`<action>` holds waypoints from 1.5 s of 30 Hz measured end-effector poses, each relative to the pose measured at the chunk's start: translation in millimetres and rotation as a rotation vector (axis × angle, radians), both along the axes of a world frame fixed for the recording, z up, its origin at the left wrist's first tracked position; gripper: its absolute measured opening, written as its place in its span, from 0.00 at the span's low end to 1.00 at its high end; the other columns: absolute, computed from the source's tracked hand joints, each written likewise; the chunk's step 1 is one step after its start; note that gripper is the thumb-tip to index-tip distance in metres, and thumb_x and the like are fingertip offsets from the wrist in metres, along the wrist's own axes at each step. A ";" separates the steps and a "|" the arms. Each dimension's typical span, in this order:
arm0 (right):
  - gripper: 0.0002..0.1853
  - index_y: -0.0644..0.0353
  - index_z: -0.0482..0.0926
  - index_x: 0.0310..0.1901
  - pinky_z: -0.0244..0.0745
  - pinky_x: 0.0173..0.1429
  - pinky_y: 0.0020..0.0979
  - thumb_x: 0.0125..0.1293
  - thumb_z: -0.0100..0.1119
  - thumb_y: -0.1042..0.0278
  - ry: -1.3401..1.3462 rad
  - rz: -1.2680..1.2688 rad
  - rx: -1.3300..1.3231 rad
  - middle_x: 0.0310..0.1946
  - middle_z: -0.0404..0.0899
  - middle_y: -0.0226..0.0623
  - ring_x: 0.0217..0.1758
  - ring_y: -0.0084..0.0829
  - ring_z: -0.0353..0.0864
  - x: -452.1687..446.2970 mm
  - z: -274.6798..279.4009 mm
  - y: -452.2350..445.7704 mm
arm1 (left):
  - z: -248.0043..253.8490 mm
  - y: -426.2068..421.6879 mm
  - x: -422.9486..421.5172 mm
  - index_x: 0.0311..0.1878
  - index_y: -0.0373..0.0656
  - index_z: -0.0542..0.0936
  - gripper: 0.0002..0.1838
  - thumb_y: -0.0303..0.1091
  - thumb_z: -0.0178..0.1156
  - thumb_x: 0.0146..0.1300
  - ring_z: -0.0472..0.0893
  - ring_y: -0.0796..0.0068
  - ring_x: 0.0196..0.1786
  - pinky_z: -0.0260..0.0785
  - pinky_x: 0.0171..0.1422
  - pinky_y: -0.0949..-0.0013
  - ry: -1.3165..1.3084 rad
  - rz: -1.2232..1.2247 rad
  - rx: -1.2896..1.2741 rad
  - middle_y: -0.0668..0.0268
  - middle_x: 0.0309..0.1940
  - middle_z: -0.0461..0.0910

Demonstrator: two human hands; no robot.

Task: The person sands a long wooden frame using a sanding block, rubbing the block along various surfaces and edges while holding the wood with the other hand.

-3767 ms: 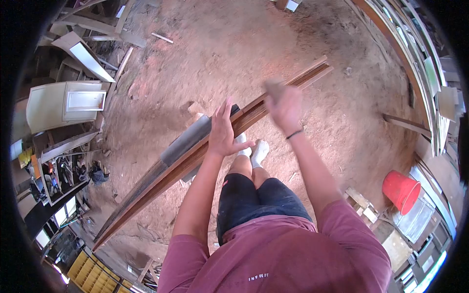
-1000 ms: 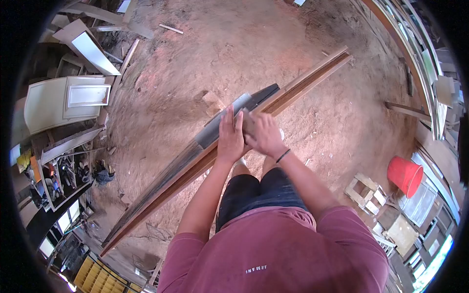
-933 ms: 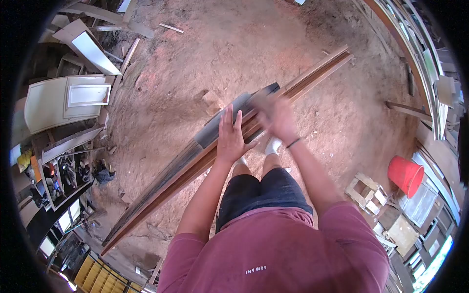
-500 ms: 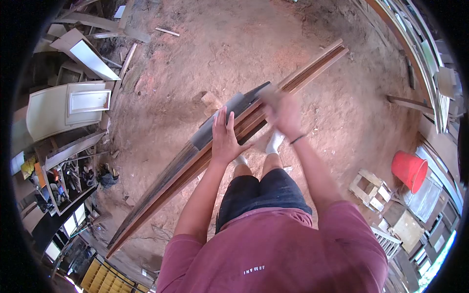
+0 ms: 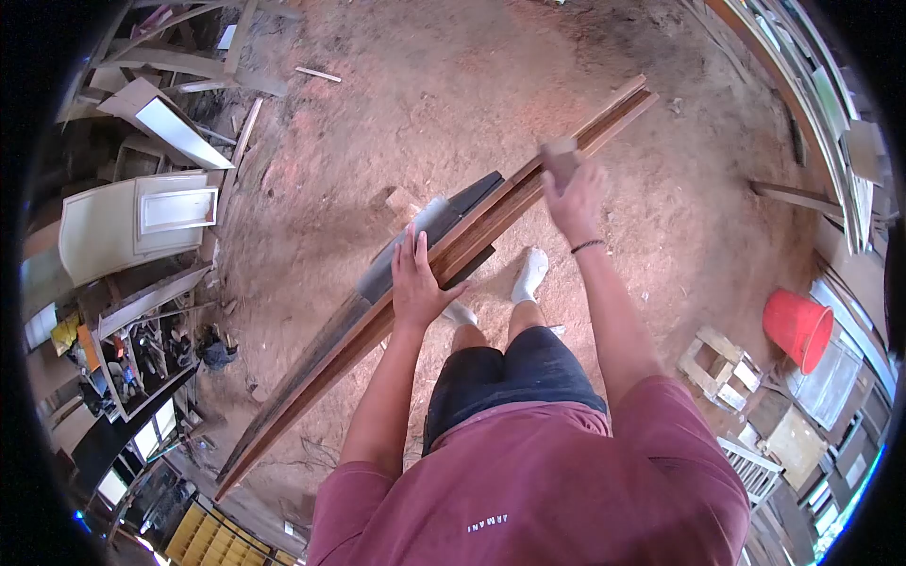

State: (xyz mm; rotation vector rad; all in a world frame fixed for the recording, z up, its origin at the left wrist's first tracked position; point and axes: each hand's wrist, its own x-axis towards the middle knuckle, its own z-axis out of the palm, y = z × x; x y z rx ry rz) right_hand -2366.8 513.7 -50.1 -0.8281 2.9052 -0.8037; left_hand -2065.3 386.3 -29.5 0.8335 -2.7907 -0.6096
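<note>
A long reddish-brown grooved wooden beam [image 5: 479, 231] runs diagonally in front of me, resting on a darker support plank [image 5: 326, 338]. My left hand [image 5: 415, 286] lies across the beam near its middle, fingers stretched toward the far side and thumb spread out on the near side. Farther up the beam, my right hand [image 5: 578, 203] grips a brown block [image 5: 561, 160], slightly blurred. The block is at the beam's upper face; its underside is hidden, so contact is unclear. A grey piece [image 5: 429, 219] sits on the support behind my left fingers.
Bare earth [image 5: 377, 132] surrounds the beam, and my feet stand just on its near side. Wooden panels [image 5: 142, 222] and scrap line the left. A red bucket [image 5: 797, 328] and a small wooden frame [image 5: 719, 368] stand at right. Long boards [image 5: 821, 113] lean beyond.
My right hand has moved with the block up and to the right along the beam, toward its far end. My left hand has shifted slightly left and down in view, still on the beam.
</note>
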 end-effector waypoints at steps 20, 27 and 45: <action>0.31 0.62 0.78 0.67 0.72 0.64 0.54 0.65 0.69 0.56 -0.119 0.475 -0.032 0.58 0.81 0.51 0.61 0.52 0.78 71.1 -13.9 9.1 | 9.2 -1.7 -6.8 0.83 0.32 0.57 0.70 0.62 0.84 0.46 0.64 0.45 0.84 0.50 0.90 0.45 -0.116 0.115 0.062 0.45 0.82 0.64; 0.26 0.65 0.81 0.58 0.76 0.62 0.50 0.71 0.65 0.50 0.142 0.054 0.025 0.51 0.82 0.52 0.55 0.47 0.80 -195.0 -33.3 2.3 | 12.6 1.6 -11.9 0.83 0.36 0.58 0.71 0.56 0.88 0.41 0.65 0.44 0.83 0.55 0.87 0.46 -0.187 0.154 0.063 0.47 0.81 0.65; 0.40 0.63 0.74 0.73 0.72 0.76 0.51 0.63 0.72 0.50 -0.336 0.724 -0.072 0.65 0.78 0.52 0.68 0.52 0.78 95.1 -4.1 0.6 | 13.1 -4.5 -3.3 0.84 0.33 0.54 0.78 0.70 0.85 0.38 0.60 0.40 0.85 0.47 0.90 0.41 -0.094 0.037 0.068 0.45 0.83 0.61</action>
